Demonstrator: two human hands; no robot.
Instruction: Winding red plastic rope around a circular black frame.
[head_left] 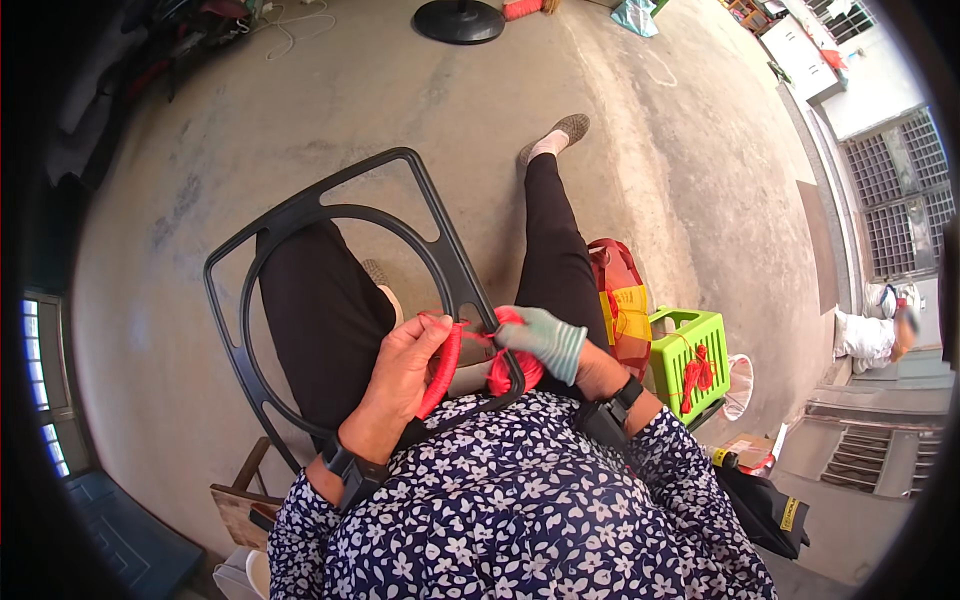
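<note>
Across my lap leans a black frame (pixel 325 200) with rounded corners and a large ring inside it. Red cord is wound tightly round part of the ring, making a thick curved red stretch (pixel 443 372). My bare left hand (pixel 402 362) is closed on that wound part, thumb and forefinger pinched at its upper end. In a grey-green glove, my right hand (pixel 548 342) is closed at the frame's near right side, on red cord; its fingertips are slightly blurred. A loose bundle of red cord (pixel 515 374) hangs just below the glove.
Right of my leg stand a red and yellow bag (pixel 627 310) and a green plastic basket (pixel 690 358) with red cord on its side. A mesh bin (pixel 738 388) is beside it. A wooden stool (pixel 240 505) stands at lower left. Far ahead is a round black base (pixel 458 22).
</note>
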